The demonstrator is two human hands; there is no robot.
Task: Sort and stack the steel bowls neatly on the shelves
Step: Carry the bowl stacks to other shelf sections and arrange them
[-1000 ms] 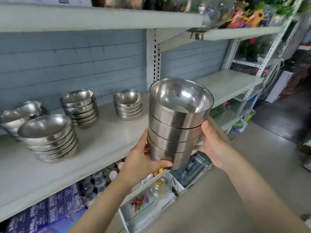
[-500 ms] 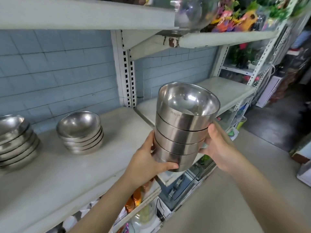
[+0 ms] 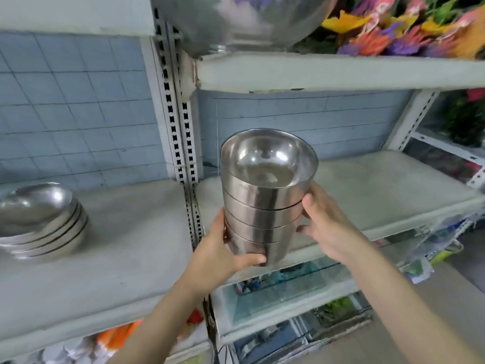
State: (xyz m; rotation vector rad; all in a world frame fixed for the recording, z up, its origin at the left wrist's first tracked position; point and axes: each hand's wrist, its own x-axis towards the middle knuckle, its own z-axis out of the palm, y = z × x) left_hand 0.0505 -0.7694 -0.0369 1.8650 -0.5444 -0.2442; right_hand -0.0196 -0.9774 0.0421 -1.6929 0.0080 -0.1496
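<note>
Grey shelves [image 3: 380, 185] against a blue tiled wall, stack of steel bowls [image 3: 262, 206] held upright in the air before the right bay, lower bowl stack [image 3: 44, 224] resting on the left bay, left hand [image 3: 223, 256] curled round the held stack's base, right hand [image 3: 328, 227] gripping its side

The left hand [image 3: 220, 256] wraps under the stack of steel bowls [image 3: 267, 206]. Its fingers are lost behind the metal, and its thumb covers the lowest rim, so I can't count the bowls for certain. The right hand [image 3: 330, 229] hides the stack's far side. A stamped mark [image 3: 245, 187] on the top bowl is too small to read. At the frame's left edge a second stack [image 3: 44, 224] is cut off and smeared. A large rounded bowl [image 3: 249, 22] is cropped along the top edge. The artificial flowers [image 3: 393, 27] at upper right and the lower-shelf goods [image 3: 283, 292] at the bottom are blurred.
</note>
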